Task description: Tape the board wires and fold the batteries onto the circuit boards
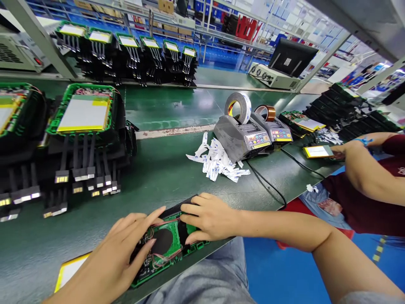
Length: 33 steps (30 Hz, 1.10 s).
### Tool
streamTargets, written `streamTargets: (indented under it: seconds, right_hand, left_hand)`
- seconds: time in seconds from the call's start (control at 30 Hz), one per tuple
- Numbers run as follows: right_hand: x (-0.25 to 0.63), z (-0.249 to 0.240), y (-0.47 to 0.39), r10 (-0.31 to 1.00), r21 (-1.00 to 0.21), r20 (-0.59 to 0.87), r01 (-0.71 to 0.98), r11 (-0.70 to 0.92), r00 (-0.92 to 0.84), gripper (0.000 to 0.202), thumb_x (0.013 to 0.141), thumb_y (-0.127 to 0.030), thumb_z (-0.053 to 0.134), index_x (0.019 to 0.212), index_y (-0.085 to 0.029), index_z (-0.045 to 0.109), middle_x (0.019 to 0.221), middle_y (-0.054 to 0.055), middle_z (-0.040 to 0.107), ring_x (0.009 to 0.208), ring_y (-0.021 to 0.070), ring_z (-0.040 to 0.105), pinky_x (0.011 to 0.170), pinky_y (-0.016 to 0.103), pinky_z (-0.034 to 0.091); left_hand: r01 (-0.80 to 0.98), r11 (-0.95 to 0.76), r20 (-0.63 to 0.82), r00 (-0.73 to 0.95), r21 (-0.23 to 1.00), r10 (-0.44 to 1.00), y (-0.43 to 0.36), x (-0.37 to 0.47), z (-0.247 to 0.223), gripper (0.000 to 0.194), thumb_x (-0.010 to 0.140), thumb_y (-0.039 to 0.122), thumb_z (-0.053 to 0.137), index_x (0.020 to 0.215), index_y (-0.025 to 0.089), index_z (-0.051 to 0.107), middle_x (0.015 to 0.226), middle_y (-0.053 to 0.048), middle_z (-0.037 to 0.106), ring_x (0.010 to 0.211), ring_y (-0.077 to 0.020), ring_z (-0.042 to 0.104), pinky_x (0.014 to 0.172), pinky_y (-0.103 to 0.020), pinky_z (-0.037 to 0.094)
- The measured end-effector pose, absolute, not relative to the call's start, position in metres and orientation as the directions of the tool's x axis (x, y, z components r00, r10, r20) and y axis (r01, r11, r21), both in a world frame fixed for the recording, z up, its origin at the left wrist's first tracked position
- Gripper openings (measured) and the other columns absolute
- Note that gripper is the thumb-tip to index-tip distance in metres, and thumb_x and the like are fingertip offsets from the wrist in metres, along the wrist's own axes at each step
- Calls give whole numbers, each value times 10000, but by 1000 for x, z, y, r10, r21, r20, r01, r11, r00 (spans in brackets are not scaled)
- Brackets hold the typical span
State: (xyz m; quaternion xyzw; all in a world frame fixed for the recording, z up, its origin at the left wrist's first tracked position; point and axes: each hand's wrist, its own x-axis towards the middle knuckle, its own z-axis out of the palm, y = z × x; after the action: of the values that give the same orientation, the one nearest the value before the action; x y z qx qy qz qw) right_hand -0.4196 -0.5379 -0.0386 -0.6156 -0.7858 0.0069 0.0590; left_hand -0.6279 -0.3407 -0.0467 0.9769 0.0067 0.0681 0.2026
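Note:
A green circuit board assembly (pixel 167 249) with thin red wires and a black round pad lies at the near edge of the green workbench (pixel 164 169). My left hand (pixel 126 249) rests on its left part, fingers spread and pressing down. On the board's right end sits my right hand (pixel 209 217), fingers curled over the top edge. Just left of my left wrist lies a flat silver battery pack with yellow edging (pixel 68 270).
Stacks of black trays holding boards and batteries (pixel 84 116) stand at the left and along the back. Two tape dispensers (pixel 242 137) and a heap of white paper strips (pixel 218 162) sit mid-bench. A co-worker's arm (pixel 363 171) reaches in at the right.

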Motion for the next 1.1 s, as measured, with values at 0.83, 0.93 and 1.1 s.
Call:
streamTargets:
  seconds: [0.83, 0.93, 1.1]
  right_hand:
    - [-429, -42, -561, 982, -129, 123, 979, 158, -142, 751, 983, -718, 323, 1377, -113, 532, 1399, 118, 574, 1068, 260, 496, 832, 381, 382]
    - [-428, -42, -560, 982, -123, 125, 979, 159, -144, 723, 989, -705, 336, 1361, -119, 540, 1388, 118, 579, 1057, 251, 499, 824, 373, 375]
    - [-424, -41, -554, 979, -77, 88, 978, 192, -185, 681, 994, -704, 318, 1305, -151, 567, 1317, 125, 611, 940, 220, 507, 738, 364, 333]
  left_hand:
    - [-209, -978, 273, 940, -14, -205, -360, -658, -57, 657, 975, 234, 356, 1596, 233, 141, 1369, 2, 660, 1232, -172, 615, 1193, -292, 233]
    - [-243, -964, 313, 912, -107, -265, -355, -655, -47, 640, 981, 275, 398, 1587, 192, 208, 1343, -8, 677, 1184, -178, 634, 1136, -281, 291]
    - [-44, -999, 284, 958, 29, -34, -338, -665, -40, 643, 985, 474, 451, 1567, 257, 283, 1491, -8, 547, 1266, -224, 576, 1117, -332, 378]
